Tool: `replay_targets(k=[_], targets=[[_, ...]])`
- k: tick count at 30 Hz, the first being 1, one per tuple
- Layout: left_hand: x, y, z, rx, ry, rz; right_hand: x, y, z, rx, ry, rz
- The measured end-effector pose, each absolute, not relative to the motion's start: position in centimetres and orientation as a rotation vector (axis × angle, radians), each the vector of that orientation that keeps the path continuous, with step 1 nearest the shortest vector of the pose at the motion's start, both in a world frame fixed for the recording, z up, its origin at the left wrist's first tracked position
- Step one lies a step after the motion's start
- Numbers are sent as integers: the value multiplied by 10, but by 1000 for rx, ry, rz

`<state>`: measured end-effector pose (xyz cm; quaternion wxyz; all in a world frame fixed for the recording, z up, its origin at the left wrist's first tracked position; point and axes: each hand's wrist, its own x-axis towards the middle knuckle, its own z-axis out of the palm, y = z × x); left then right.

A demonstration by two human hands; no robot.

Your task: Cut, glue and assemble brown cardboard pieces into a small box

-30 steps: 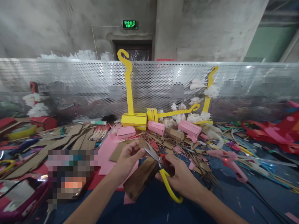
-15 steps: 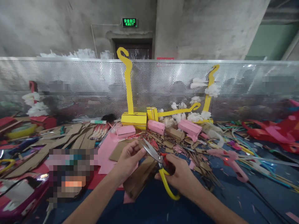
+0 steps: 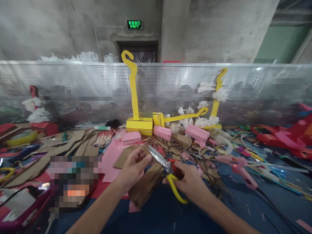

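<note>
In my right hand (image 3: 187,180) is a pair of scissors (image 3: 159,157) with one red and one yellow handle loop. Their blades point up and left, with the tips at the fingers of my left hand (image 3: 136,165). Thumb and fingers of that left hand are pinched together; whatever lies between them is too small or too hidden to make out. Below both hands lies a folded piece of brown cardboard (image 3: 147,187). Pink paper (image 3: 110,165) is spread just left of my left hand.
Yellow box-like pieces (image 3: 139,125) with a tall hooked strip stand by the perforated metal panel (image 3: 97,84). Pink boxes (image 3: 131,138) lie before them, near cardboard scraps (image 3: 209,169). A pink glue gun (image 3: 240,167) rests at right, cardboard strips (image 3: 44,156) at left.
The yellow scissor handle has risen slightly, nearer the red one. My left hand stays almost in place, and the view has shifted a little.
</note>
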<state>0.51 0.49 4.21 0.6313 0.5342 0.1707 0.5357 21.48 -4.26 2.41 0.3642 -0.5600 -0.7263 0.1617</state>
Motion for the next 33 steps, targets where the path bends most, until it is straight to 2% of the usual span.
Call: replay_targets(k=[15,33], targets=[[3,7,44,1224,500,1303,216,-43,30,-1352,-1846,149],[1,4,44,1379,543,1245,221,-39,26,-1345,-1958,243]])
